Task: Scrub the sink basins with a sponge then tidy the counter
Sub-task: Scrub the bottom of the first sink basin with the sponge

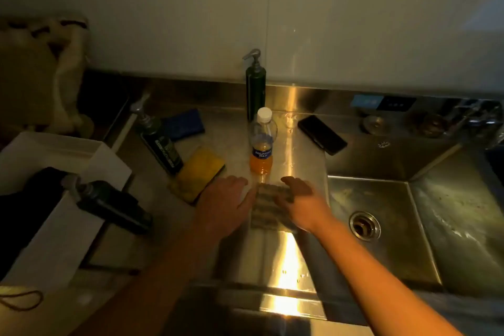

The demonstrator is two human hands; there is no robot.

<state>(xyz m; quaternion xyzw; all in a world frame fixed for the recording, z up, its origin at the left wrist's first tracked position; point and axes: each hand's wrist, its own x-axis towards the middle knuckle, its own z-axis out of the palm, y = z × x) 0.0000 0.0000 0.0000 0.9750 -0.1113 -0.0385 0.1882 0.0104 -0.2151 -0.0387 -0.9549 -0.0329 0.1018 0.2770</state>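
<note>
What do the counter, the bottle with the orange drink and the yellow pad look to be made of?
Counter: most likely stainless steel, brushed; it mirrors the light in a bright streak. Bottle: clear plastic, since the orange liquid shows through. Yellow pad: probably foam sponge, matte and soft-edged, with a darker layer along one side.

A single camera sits on the person's head, facing forward and steeply down, close over the counter, the sink at right, the wall beyond.

steel counter bears folded cloth, yellow sponge, blue sponge, drink bottle, phone, pump bottle
</note>
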